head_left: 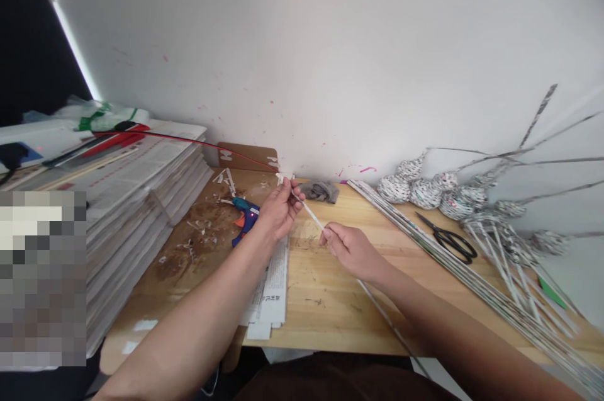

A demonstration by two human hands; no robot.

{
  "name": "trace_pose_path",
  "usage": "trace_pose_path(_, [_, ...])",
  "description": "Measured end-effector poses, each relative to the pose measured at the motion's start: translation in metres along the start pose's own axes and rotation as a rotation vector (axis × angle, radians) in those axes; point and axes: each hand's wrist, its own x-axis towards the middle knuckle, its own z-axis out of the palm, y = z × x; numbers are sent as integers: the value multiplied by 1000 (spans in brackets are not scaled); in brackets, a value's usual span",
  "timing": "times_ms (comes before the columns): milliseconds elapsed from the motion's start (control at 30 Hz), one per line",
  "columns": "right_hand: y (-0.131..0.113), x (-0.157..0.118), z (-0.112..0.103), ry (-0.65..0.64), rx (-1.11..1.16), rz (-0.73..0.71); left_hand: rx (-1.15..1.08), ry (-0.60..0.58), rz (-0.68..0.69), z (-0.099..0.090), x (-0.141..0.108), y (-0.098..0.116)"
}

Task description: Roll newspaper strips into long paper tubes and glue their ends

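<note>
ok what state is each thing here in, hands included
Left hand: pinching paper rod
Right hand: gripping paper rod
Paper rod: slanting
Glue gun: light on
Scissors: lying, blades look closed
Grey cloth: crumpled
Newspapers: stacked
Woven paper pieces: long ends trailing

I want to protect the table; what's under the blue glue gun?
Around the glue gun, stained brown board and paper scraps show. What lies directly beneath it is covered, and the left forearm hides more.

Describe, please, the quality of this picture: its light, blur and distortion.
Head view: soft, fairly even light on the wall; bright strip at upper left beside near-black area; hands look reasonably sharp; coarse pixel block at left; stretched, wide-angle look toward the edges.
</note>
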Motion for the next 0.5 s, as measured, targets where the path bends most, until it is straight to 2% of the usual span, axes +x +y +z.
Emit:
trace_pose_path(100, [4,1,1,-273,486,215,-5,-26,-37,-1,1,0])
trace_pose_path(167, [5,2,2,-359,674,284,-11,-21,-49,-2,1,0])
trace_pose_path(200, [4,3,2,-355,683,289,-10,-14,-49,-2,1,0])
trace_pose_path(333, [1,8,2,-159,447,182,9,-1,-29,-2,1,-1])
trace_pose_path(367, [1,10,2,-145,452,166,9,-5,-25,-1,1,-1])
trace_pose_path(433, [4,12,2,-210,612,184,-1,-12,-27,0,0,-1])
trace_pose_path(500, [7,13,2,-334,802,234,-8,-12,-38,1,0,-1])
